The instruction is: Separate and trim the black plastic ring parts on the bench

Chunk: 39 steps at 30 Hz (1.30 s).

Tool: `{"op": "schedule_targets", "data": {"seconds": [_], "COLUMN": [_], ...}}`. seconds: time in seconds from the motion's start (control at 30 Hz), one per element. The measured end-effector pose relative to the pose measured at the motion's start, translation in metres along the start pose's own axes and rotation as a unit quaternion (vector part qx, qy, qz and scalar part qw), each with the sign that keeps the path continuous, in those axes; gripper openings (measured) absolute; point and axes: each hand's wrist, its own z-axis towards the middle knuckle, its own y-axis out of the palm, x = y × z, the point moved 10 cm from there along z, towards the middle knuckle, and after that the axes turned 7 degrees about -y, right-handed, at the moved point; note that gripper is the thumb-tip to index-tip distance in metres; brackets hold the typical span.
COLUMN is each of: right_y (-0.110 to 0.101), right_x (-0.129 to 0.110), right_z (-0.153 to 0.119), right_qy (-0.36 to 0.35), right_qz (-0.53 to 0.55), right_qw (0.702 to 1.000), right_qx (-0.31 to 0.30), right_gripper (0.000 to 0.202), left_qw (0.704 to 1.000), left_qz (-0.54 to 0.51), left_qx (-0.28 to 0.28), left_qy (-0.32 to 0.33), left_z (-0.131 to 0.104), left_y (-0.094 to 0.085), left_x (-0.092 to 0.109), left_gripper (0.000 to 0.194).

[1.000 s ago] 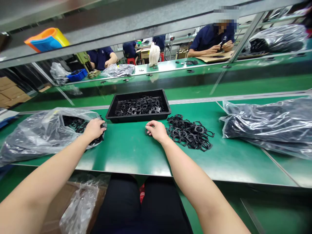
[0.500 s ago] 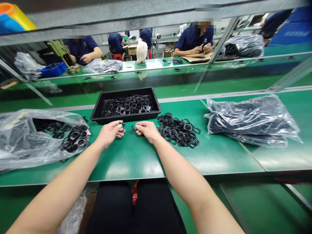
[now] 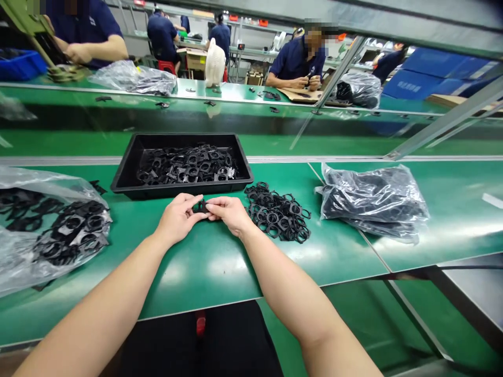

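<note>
As the left hand (image 3: 177,219) and right hand (image 3: 232,214) faced each other over the bench (image 3: 200,272), both pinched a black part (image 3: 201,206) between them—whether one piece or two could not be told. The step looked like two-handed handling; the next move likely called for a steady, narrow grip. At twelve o'clock, a black tray (image 3: 149,192) seemed to limit forward reach; black rings (image 3: 275,205) lay piled at three, an open bag (image 3: 19,256) at nine.
</note>
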Motion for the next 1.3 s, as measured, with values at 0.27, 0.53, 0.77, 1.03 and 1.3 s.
{"op": "schedule_targets", "data": {"seconds": [0.27, 0.53, 0.77, 1.03, 1.3], "right_y": [0.005, 0.002, 0.005, 0.011, 0.015], "right_x": [0.005, 0.003, -0.001, 0.001, 0.002], "right_z": [0.002, 0.002, 0.001, -0.001, -0.001], "right_qy": [0.029, 0.011, -0.004, -0.004, 0.007], "right_qz": [0.01, -0.016, -0.002, 0.032, 0.097], "right_qw": [0.999, 1.0, 1.0, 0.998, 0.994], "right_qx": [-0.022, -0.011, -0.028, -0.045, -0.049], "right_gripper": [0.03, 0.029, 0.037, 0.04, 0.045], "left_qw": [0.999, 0.998, 0.985, 0.98, 0.984], "left_qz": [0.025, 0.042, 0.112, 0.119, 0.088], "left_qx": [0.019, 0.027, 0.047, 0.045, 0.059], "left_qy": [-0.04, 0.031, 0.122, 0.152, 0.144], "left_z": [0.002, 0.0, -0.008, -0.012, -0.012], "left_y": [-0.01, -0.012, -0.013, -0.009, -0.014], "left_x": [-0.009, 0.004, 0.027, 0.034, 0.037], "left_gripper": [0.047, 0.037, 0.033, 0.032, 0.03]}}
